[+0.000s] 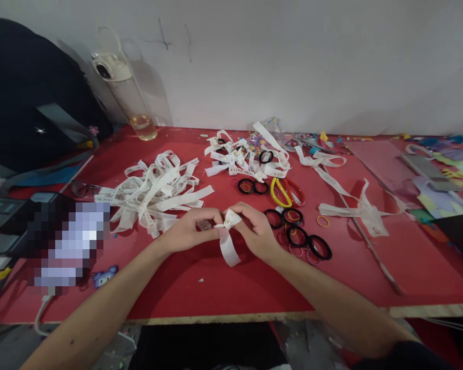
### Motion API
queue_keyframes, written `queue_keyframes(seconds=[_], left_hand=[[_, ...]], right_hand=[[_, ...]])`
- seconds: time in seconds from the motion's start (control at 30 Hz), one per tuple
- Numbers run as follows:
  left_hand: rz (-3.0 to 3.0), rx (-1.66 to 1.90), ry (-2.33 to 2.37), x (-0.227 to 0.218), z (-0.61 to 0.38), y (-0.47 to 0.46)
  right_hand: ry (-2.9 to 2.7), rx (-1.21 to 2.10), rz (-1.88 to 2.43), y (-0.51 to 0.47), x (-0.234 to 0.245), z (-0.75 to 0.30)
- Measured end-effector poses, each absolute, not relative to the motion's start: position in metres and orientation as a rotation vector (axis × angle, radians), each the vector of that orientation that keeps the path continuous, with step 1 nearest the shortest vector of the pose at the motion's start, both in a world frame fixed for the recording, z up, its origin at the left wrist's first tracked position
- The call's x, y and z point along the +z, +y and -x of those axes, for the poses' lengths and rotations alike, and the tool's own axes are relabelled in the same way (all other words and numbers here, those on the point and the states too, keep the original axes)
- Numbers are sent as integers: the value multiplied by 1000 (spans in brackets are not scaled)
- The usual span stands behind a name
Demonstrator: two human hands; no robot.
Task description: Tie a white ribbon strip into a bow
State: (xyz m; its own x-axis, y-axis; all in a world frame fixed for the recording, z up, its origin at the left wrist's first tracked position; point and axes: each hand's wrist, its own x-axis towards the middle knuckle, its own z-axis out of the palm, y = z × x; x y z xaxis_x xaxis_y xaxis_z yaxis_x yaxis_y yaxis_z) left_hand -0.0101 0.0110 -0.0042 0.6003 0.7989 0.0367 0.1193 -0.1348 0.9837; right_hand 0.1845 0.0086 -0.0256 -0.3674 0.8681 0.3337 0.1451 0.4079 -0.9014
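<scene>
The left hand (196, 227) and the right hand (255, 228) pinch a white ribbon knot (229, 221) between fingers and thumbs, both grips narrow. The knot is above the near part of the red table (170, 293), one ribbon tail hanging down from it.

Beyond the knot and far to its left stands a clear bottle (129, 97) with a pale lid, a little yellowish liquid at its bottom. Nearer the left edge, also left of the knot, is a dark bag (27, 97); its contents are hidden.

A ribbon heap (160, 187) lies left of the knot and slightly beyond it; a smaller pile (241, 163) lies straight beyond, black bands among its loops. Right of the knot are more black bands (319, 248), with yellow-and-red scissors (277, 194) just beyond them.
</scene>
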Motion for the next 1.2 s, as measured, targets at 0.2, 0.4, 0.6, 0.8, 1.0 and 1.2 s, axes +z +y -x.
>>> queue_keyframes(seconds=[0.2,0.4,0.6,0.8,1.0,1.2], left_hand=[[-1640,691,774,-5,9,11],[-1640,817,879,-7,7,11],[-1613,998,907,-10,9,12],[-1870,1065,1052,-12,8,14],[-2348,1254,1183,-20,9,18],[-2409,1324,1263,-20,9,18]], right_hand=[[-1819,878,937,4,-27,-182],[-1734,859,964,6,-26,-181],[-1731,956,1047,4,-24,-181],[-1664,1319,995,1,-27,-180],[-1492,1606,920,1,-27,-178],[-1290,1823,806,4,-31,-178]])
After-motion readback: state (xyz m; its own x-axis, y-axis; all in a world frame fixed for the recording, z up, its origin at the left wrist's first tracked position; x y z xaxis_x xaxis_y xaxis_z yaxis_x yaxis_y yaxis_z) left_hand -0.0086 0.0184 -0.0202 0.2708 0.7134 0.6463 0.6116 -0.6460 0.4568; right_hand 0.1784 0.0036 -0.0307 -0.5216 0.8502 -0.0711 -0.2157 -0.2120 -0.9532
